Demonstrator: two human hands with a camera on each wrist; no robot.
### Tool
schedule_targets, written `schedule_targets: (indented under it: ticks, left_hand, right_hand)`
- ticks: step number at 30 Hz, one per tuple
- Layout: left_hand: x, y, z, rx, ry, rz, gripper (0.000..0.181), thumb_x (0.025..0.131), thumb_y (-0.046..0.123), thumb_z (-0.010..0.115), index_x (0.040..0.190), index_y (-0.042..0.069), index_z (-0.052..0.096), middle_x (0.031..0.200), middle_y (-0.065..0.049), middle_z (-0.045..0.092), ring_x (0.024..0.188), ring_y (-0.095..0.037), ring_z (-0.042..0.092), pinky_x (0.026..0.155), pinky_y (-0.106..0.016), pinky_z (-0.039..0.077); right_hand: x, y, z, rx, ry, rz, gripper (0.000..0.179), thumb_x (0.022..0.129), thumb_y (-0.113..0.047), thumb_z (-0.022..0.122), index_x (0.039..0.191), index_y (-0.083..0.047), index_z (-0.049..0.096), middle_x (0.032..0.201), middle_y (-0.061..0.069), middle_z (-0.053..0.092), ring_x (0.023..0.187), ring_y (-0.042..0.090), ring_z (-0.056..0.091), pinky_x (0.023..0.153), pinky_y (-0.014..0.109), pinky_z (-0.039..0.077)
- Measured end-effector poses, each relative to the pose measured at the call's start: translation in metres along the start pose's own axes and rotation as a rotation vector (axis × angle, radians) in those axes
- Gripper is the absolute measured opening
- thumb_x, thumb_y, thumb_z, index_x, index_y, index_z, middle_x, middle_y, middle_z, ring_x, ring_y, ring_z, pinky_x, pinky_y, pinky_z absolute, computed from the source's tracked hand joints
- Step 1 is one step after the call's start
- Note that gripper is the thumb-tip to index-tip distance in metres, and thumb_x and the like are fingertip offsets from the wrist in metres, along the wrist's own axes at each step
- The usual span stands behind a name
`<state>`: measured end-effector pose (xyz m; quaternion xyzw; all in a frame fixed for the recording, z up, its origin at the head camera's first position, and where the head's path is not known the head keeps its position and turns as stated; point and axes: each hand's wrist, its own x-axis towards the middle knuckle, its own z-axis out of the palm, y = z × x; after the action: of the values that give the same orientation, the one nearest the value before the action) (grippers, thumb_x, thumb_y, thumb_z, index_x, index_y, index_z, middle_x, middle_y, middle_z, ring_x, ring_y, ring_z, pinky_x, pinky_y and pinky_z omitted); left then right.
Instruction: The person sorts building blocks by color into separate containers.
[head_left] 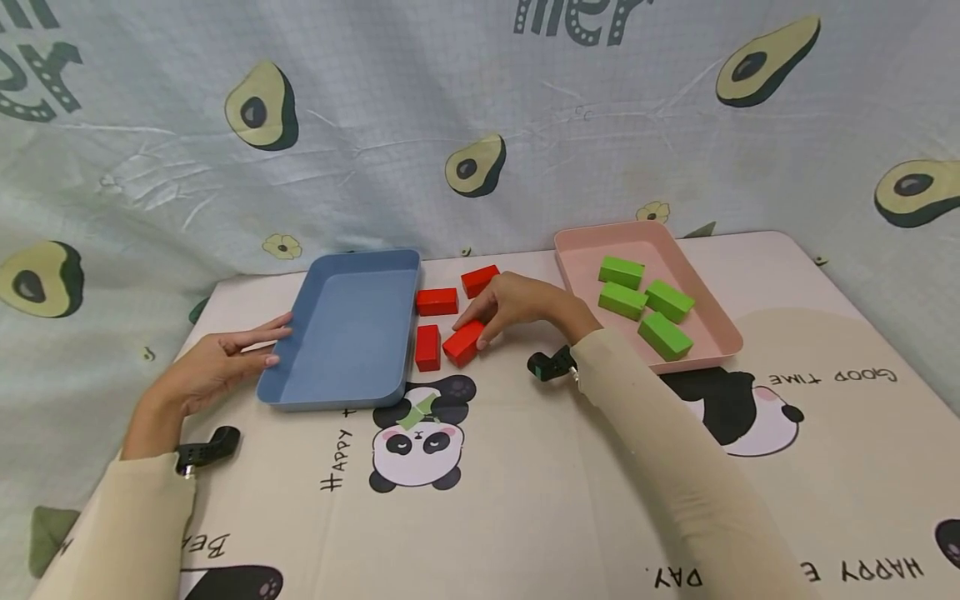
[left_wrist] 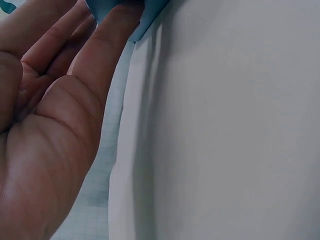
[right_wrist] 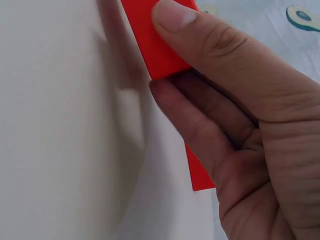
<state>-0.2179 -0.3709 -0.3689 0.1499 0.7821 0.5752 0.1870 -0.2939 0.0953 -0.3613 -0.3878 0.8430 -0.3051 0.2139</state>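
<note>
Head view: bright, diffuse light; sharp focus. Cloth (head_left: 360,108) behind blue tray (head_left: 345,333): pale glare on creases. Sleeve (head_left: 675,450) right of blue tray: soft shadow alongside. Wrist views: dimmer, greyer, softly focused.

The tablecloth (head_left: 510,500) reads "GOOD TIME", "DAY" and "HAPPY" (most upside down); the backdrop (head_left: 390,100), "mer".

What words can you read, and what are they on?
"GOOD TIME": tablecloth, upside down.
"HAPPY": tablecloth, sideways; next letter, by the blue tray, unclear.
"HAPPY E": tablecloth, upside down.
"DAY": tablecloth, upside down.
"mer": backdrop, top cut off.
"er": backdrop, left; letters above cut off.
Letters by the left sleeve: too hidden to read.
</note>
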Motion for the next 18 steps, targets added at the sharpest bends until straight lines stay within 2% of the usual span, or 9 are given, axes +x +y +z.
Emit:
schedule_targets:
  ticks: [8, 11, 16, 18]
  left_hand:
    - [0.000, -0.001, 0.001, -0.061, -0.003, 0.008, 0.049, 0.100, -0.004, 0.059, 0.147, -0.005, 0.047, 0.146, 0.029, 0.049, 0.123, 0.004, 0.057, 0.094, -0.014, 0.051]
    - [0.000, -0.001, 0.001, -0.047, 0.004, -0.003, 0.049, 0.100, -0.003, 0.060, 0.147, -0.005, 0.047, 0.148, 0.028, 0.048, 0.124, 0.006, 0.055, 0.094, -0.014, 0.051]
    - [-0.001, 0.000, 0.000, -0.037, -0.001, -0.015, 0.051, 0.101, -0.001, 0.060, 0.149, -0.006, 0.043, 0.151, 0.027, 0.045, 0.126, 0.010, 0.052, 0.094, -0.015, 0.051]
    - [-0.001, 0.000, -0.001, -0.052, -0.011, -0.014, 0.052, 0.101, -0.001, 0.059, 0.149, -0.007, 0.042, 0.151, 0.026, 0.045, 0.126, 0.010, 0.052, 0.094, -0.015, 0.051]
  right_hand:
    - [-0.002, -0.004, -0.003, -0.021, 0.028, -0.020, 0.040, 0.081, -0.017, 0.088, 0.120, -0.020, 0.078, 0.107, -0.004, 0.077, 0.091, 0.015, 0.062, 0.071, 0.025, 0.049]
    - [-0.004, -0.006, -0.004, -0.015, 0.044, -0.032, 0.040, 0.081, -0.018, 0.088, 0.120, -0.019, 0.078, 0.098, -0.004, 0.077, 0.086, 0.015, 0.059, 0.068, 0.024, 0.047]
    - [-0.007, -0.011, -0.004, 0.001, 0.081, -0.050, 0.041, 0.082, -0.019, 0.088, 0.121, -0.016, 0.077, 0.088, -0.002, 0.075, 0.084, 0.015, 0.060, 0.073, 0.026, 0.051]
    - [-0.008, -0.012, -0.004, 0.007, 0.096, -0.061, 0.040, 0.083, -0.020, 0.087, 0.121, -0.015, 0.077, 0.092, -0.003, 0.075, 0.086, 0.015, 0.063, 0.078, 0.027, 0.054]
